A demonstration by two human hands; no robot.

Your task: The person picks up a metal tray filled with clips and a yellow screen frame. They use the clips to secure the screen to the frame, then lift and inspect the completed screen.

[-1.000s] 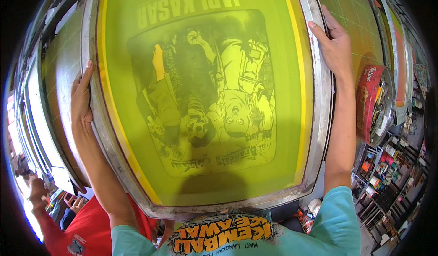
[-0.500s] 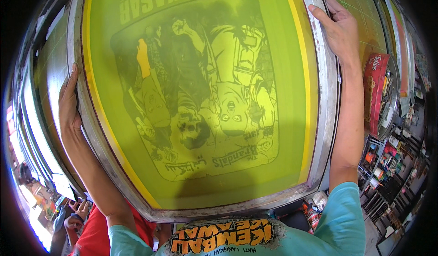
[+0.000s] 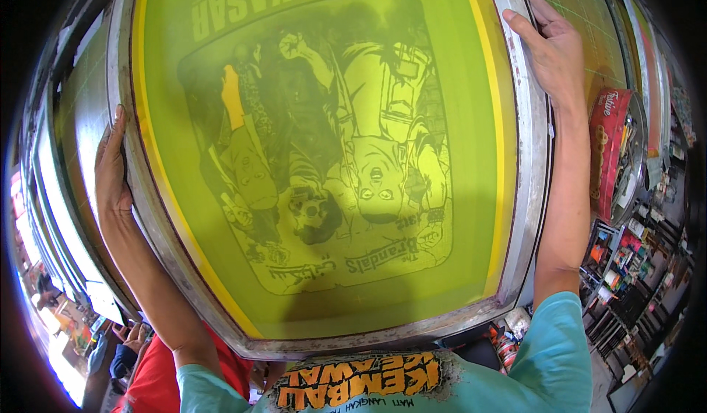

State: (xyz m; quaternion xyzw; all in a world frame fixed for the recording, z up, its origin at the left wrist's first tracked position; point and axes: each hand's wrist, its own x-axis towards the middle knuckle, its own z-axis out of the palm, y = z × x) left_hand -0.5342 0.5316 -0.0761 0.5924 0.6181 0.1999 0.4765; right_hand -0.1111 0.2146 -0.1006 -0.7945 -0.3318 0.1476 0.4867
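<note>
A large screen-printing frame with a worn grey metal rim fills the middle of the view. Its yellow-green mesh carries a dark picture of figures and lettering, upside down from here, with yellow strips along both sides. My left hand holds the frame's left edge, thumb against the rim and the other fingers mostly hidden. On the far right edge, my right hand grips the rim, thumb on top and fingers over the outer side. The near rim lies close to my shirt.
Long printing tables run along the left, and a greenish board lies at the right. Beside my right forearm sit a red box and a round tray. Shelves with bottles stand lower right. Another person's hand shows lower left.
The frame and my right hand have shifted very slightly to the right and down. Both hands keep their hold. At the lower left, the other person has moved a little.
</note>
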